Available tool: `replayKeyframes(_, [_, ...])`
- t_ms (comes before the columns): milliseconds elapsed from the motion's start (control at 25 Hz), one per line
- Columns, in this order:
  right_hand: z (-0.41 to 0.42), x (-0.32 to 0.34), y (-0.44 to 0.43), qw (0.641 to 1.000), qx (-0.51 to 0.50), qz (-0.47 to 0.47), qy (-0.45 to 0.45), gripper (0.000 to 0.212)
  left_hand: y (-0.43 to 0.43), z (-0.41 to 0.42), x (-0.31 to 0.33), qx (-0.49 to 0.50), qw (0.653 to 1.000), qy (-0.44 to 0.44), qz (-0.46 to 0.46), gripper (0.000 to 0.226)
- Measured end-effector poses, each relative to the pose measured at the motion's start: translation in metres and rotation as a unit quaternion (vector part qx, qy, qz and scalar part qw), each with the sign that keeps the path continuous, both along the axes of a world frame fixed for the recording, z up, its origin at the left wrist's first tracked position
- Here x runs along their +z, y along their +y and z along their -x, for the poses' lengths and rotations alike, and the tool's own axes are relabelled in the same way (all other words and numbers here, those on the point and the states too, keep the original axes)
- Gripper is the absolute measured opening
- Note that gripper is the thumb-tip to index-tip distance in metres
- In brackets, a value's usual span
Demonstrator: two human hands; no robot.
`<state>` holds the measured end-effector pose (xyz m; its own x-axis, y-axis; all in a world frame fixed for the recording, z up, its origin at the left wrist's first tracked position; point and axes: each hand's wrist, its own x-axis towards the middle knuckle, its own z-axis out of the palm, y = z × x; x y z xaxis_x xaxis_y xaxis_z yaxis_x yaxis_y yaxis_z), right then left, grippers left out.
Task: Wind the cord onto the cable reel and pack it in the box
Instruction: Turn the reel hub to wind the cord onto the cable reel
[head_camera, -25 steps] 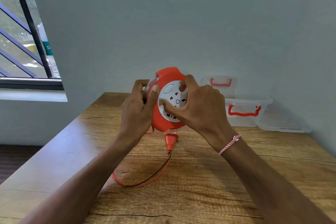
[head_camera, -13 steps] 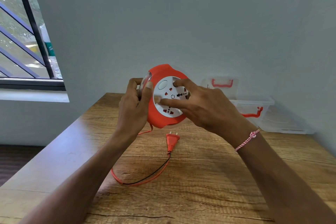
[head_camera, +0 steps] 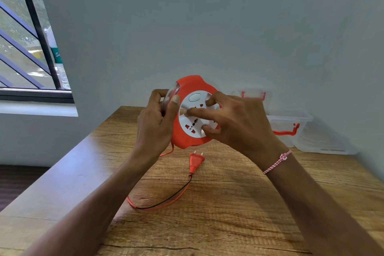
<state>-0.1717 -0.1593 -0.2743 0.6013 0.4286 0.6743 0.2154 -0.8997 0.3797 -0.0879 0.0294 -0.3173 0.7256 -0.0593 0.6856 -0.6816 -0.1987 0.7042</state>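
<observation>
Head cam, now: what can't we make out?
- How much cord is wound inside the cable reel: hidden by its orange housing and the left hand, head view.
- Reel's right rim: covered by the right hand.
- Contents of the clear box: partly behind the right hand, translucent, small.
- Socket markings: too small.

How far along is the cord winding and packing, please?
Most cord appears wound. In hand: left hand grips the reel rim, right hand pinches its socket face. Left: a cord loop and plug lie on the table; the clear box holds no reel.
</observation>
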Motion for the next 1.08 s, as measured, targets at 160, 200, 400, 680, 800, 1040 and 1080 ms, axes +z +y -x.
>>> replayKeyframes(160, [-0.001, 0.000, -0.001, 1.000, -0.004, 0.000, -0.008, 0.045, 0.000, 0.000, 0.000, -0.005, 1.000, -0.014, 0.004, 0.034])
replayKeyframes(200, [-0.002, 0.000, -0.002, 1.000, -0.001, 0.000, -0.007, 0.045, 0.000, 0.000, 0.000, -0.004, 1.000, -0.015, 0.005, 0.030])
replayKeyframes(400, [-0.003, -0.001, 0.001, 0.999, 0.002, -0.034, -0.002, 0.046, 0.000, -0.002, -0.001, 0.007, 1.000, -0.018, 0.010, 0.026])
replayKeyframes(680, [-0.009, -0.004, -0.001, 0.999, 0.014, -0.042, 0.008, 0.048, 0.000, -0.005, 0.001, -0.011, 0.998, 0.038, 0.042, 0.039])
replayKeyframes(800, [-0.011, -0.006, -0.005, 0.995, 0.055, -0.087, -0.004, 0.051, 0.003, -0.010, 0.001, -0.019, 0.993, 0.081, 0.089, 0.026])
replayKeyframes(1040, [-0.016, -0.013, 0.000, 0.987, 0.067, -0.148, -0.001, 0.072, 0.003, -0.015, -0.001, -0.009, 0.979, 0.125, 0.159, 0.038])
replayKeyframes(1080, [-0.016, -0.017, 0.006, 0.988, 0.055, -0.143, 0.005, 0.078, 0.002, -0.015, -0.002, -0.017, 0.976, 0.129, 0.173, 0.037])
